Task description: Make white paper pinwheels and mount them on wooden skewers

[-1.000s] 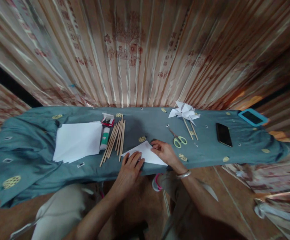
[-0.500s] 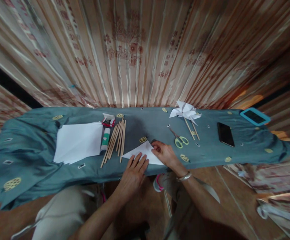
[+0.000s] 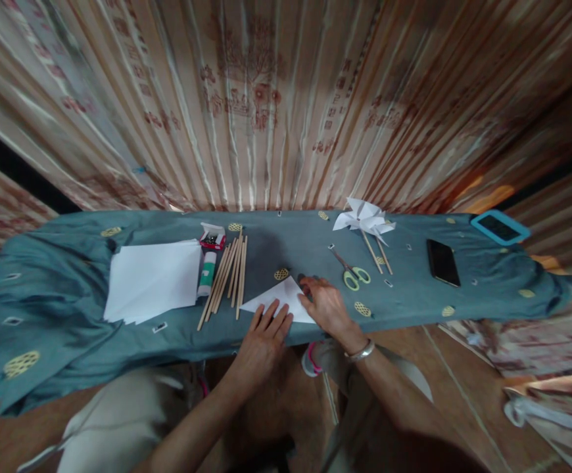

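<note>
A white sheet of paper (image 3: pixel 282 290), folded into a triangle, lies near the front edge of the cloth-covered table. My left hand (image 3: pixel 265 335) rests flat on its lower part, fingers stretched out and slightly apart. At the paper's right side, my right hand (image 3: pixel 328 305) has its fingers bent and closed, with the thumb on the paper by its slanting edge. A small dark grey thing (image 3: pixel 301 278) shows beside the right fingertips; I cannot make out what it is. To the left of the paper lie several thin wooden sticks (image 3: pixel 227 272).
Left of the sticks are a glue stick (image 3: pixel 206 274), a red and white box (image 3: pixel 212 236) of small metal pieces and a paper stack (image 3: pixel 152 282). Scissors (image 3: pixel 350 270), paper pinwheels (image 3: pixel 365 218), a phone (image 3: pixel 442 262) and a blue-framed tablet (image 3: pixel 500 227) lie rightward. A curtain (image 3: pixel 266 157) hangs behind.
My right hand has shifted slightly and turned, its back now more over the paper's right corner. The left hand stays flat on the paper. The whole view has moved a little.
</note>
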### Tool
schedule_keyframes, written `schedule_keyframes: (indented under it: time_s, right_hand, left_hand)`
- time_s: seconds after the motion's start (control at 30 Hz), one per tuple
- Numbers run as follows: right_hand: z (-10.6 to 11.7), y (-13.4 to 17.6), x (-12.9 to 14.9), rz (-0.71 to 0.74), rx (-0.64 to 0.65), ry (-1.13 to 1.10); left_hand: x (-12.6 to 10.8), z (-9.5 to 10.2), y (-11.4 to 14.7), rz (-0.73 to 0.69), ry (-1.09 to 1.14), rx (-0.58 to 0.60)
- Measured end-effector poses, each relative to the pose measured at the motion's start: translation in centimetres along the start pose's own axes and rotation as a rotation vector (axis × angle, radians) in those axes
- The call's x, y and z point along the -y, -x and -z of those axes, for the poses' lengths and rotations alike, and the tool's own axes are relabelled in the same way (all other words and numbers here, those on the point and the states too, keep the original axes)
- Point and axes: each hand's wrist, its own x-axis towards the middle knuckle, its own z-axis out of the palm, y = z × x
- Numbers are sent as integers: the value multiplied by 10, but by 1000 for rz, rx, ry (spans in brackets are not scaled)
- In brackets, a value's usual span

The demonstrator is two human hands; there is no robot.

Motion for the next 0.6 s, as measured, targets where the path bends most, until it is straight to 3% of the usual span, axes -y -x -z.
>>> schedule_keyframes:
  time_s: [0.1,0.2,0.37,0.6]
  right_hand:
    - [-5,8,1,218,-126,29]
    - [-19,17,2,381,-141,-4]
    - [-38,25,-1,402,-153,-10]
    - [-37,25,-3,399,-115,-61]
  left_hand:
    - [-1,0,0,3,6,14]
    - [-1,-2,1,6,2,26]
    - [-2,-2,5,13,-38,43]
    - [-4,10,13,70,-35,57]
